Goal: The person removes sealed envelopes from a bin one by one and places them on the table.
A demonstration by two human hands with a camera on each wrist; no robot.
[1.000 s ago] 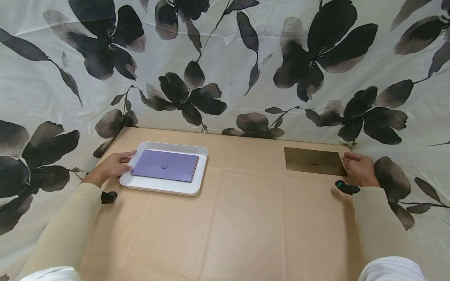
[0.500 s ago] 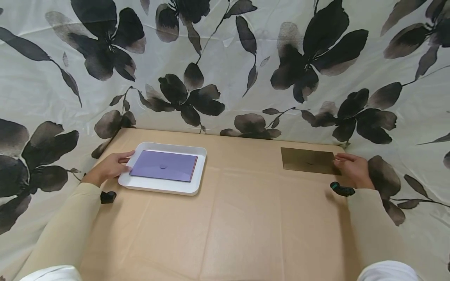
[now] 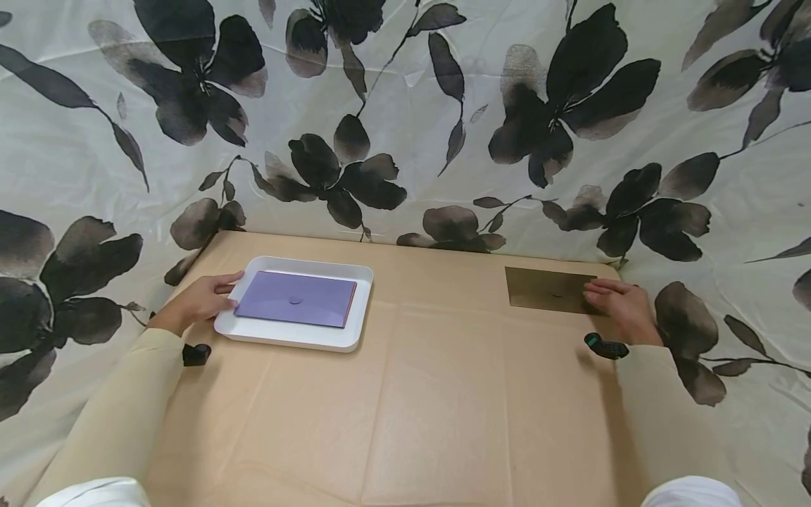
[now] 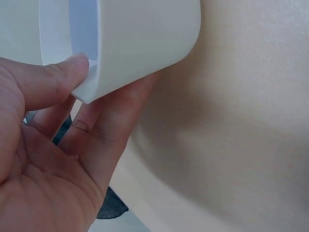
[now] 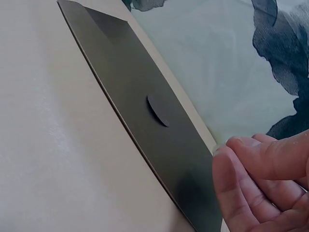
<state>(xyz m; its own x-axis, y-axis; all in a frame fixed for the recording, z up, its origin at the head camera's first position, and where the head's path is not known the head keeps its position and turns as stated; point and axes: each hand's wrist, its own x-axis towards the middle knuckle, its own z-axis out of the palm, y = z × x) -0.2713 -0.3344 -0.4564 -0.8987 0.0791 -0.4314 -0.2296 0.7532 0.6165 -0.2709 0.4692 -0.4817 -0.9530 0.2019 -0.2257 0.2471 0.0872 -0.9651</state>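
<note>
At the left of the head view stands a white tray (image 3: 288, 339) with a lilac envelope (image 3: 317, 299) lying in it. A thin red edge shows along the envelope's right side. My left hand (image 3: 196, 303) grips the tray's left end, thumb over the rim and fingers under it, as the left wrist view (image 4: 72, 125) shows. A bronze envelope (image 3: 538, 287) with a small curved slit lies at the back right. My right hand (image 3: 624, 310) is over its right end, fingers bent and thumb close to the index fingertip (image 5: 224, 159), nothing visible between them.
All this lies on a table with a tan cover (image 3: 437, 394). Behind it hangs a white cloth with dark flowers (image 3: 437, 127). The bronze envelope lies near the table's back edge.
My right hand has moved left, from the bronze envelope's right edge to over its right end. My left hand and the tray have hardly moved; the head view has shifted slightly.
</note>
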